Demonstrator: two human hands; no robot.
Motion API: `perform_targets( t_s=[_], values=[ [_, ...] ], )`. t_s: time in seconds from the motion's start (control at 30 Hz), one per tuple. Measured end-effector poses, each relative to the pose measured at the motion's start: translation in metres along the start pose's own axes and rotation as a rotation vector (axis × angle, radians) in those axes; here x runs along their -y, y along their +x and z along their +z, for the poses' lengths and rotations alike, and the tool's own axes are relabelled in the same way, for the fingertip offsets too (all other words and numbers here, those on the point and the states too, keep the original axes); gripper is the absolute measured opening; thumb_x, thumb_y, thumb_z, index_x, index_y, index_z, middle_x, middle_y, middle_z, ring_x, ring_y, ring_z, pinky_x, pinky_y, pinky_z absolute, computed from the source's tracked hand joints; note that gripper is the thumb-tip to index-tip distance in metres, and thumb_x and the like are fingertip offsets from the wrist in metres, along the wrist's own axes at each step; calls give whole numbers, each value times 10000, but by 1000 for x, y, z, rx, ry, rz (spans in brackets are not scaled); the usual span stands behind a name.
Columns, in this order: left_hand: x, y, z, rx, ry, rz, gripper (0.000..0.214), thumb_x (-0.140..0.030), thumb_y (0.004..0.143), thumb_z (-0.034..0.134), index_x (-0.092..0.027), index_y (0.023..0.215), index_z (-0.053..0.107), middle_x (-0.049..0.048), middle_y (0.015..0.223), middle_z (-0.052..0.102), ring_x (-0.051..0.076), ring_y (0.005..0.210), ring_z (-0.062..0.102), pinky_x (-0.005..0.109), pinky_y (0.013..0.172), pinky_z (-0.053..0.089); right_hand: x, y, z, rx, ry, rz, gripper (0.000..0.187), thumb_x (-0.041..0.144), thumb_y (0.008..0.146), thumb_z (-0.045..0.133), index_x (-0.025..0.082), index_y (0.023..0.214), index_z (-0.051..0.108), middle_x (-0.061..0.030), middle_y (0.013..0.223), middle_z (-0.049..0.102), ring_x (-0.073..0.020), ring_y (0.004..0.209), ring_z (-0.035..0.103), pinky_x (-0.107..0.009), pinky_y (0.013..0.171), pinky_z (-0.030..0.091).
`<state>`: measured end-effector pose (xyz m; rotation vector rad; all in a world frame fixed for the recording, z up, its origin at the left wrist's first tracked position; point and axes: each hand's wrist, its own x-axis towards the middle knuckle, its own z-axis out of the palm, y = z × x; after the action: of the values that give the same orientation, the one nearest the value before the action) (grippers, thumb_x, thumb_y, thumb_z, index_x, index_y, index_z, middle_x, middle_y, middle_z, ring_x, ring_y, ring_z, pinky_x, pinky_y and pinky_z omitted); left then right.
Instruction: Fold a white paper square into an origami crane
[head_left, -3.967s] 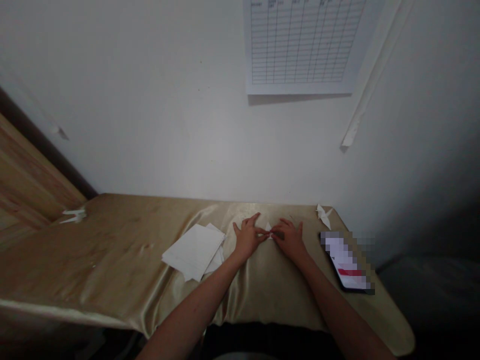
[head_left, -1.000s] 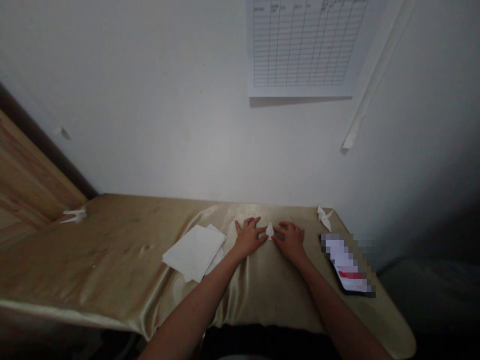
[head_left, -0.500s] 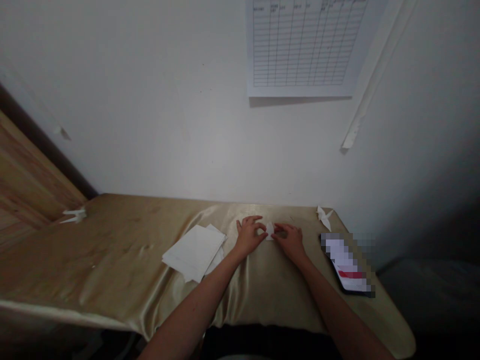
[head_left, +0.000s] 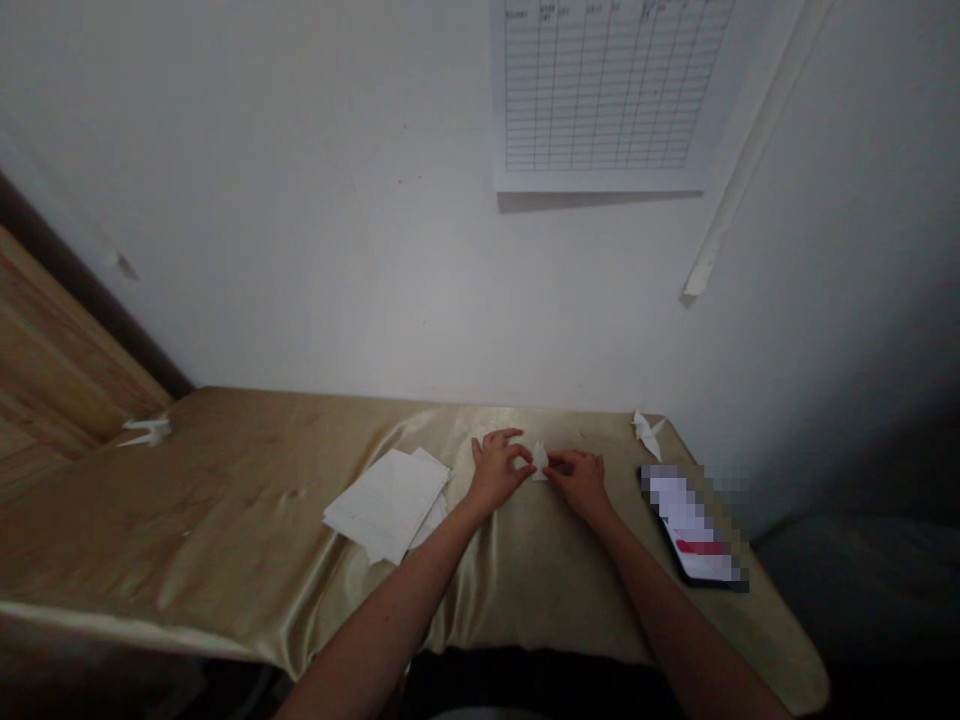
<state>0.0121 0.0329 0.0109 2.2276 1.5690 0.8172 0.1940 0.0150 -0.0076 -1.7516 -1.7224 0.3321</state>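
Note:
A small folded piece of white paper [head_left: 540,463] lies on the satin-like tablecloth, its pointed top facing the wall. My left hand [head_left: 498,472] pinches the paper's left edge between thumb and forefinger, the other fingers lifted and spread. On the opposite edge, the fingertips of my right hand [head_left: 582,480] are closed on the same piece. Just left of my left forearm is a loose stack of white paper sheets [head_left: 390,500]. The fine creases of the folded piece are too small to make out.
A folded paper crane [head_left: 648,435] sits at the table's back right corner, with a phone [head_left: 694,530], its screen lit and blurred, in front of it. Another white folded paper figure [head_left: 150,431] lies far left. Behind the gold tablecloth [head_left: 225,480] rises a wall with a printed chart [head_left: 607,100].
My right fingertips have shifted slightly down along the folded paper, and its pointed top now shows more clearly. My left hand stays nearly still.

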Motion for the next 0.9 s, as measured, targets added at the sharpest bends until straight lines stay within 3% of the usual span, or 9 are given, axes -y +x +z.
perform_targets(
  t_s=[0.27,0.53,0.9],
  values=[
    [1,-2,1,-51,-27,37,79,-339,829,751,-291,888,728,-3,1400,579,261,1335,436,641,1178,126,0,0,-3,76,173,26,236,373,804,636,236,956,755,-50,1009,755,-269,1106,599,-533,1119,196],
    [5,0,5,-13,-14,18,106,-399,854,735,-413,948,781,-36,1393,600,253,1338,430,641,1193,64,-1,-2,0,39,199,24,259,454,816,635,237,882,759,-57,1027,750,-278,1138,589,-576,1161,90],
    [8,1,10,13,-74,29,189,-418,779,802,-412,968,789,-27,1396,607,296,1344,438,670,1189,61,-4,-1,6,-6,154,0,243,396,853,595,258,929,780,-82,1099,728,-280,1218,552,-583,1139,152]
  ],
)
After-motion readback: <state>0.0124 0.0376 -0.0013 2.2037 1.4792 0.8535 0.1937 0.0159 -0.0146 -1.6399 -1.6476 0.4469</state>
